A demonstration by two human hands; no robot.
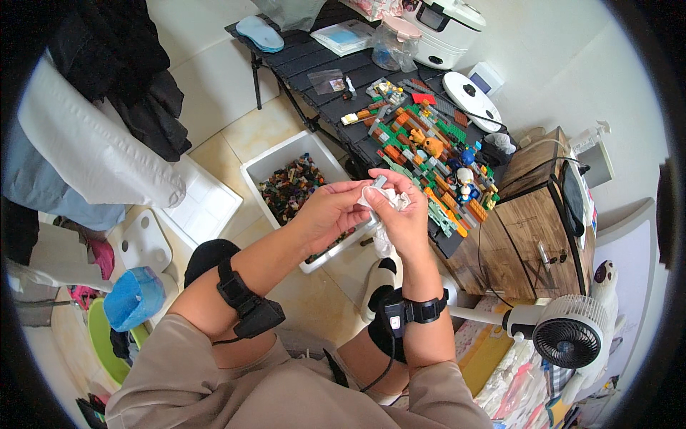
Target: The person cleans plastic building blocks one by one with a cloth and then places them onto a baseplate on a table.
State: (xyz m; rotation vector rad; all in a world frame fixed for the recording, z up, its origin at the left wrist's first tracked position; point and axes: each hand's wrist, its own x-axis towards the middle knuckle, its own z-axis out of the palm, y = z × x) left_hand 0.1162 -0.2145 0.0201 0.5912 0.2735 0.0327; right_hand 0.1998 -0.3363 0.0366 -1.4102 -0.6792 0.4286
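Both hands meet in front of me, above the front end of a white foam box (259, 166) of mixed toy bricks (294, 184). My right hand (410, 230) is closed around a crumpled white tissue or cloth (383, 242), whose loose end hangs below the palm. A small grey piece (379, 182), which looks like a toy brick, sticks up between the fingers, partly wrapped in the white material. My left hand (327, 209) pinches the edge of that bundle with thumb and forefinger. Its fingertips partly hide what they grip.
A dark slatted table (304, 75) carries many bricks, small figures (464, 177), a lidded jar (395, 44) and a white appliance (443, 32). A wooden cabinet (532, 236) and a fan (568, 339) stand on the right. Hanging clothes (93, 129) and a blue bin (134, 297) are on the left.
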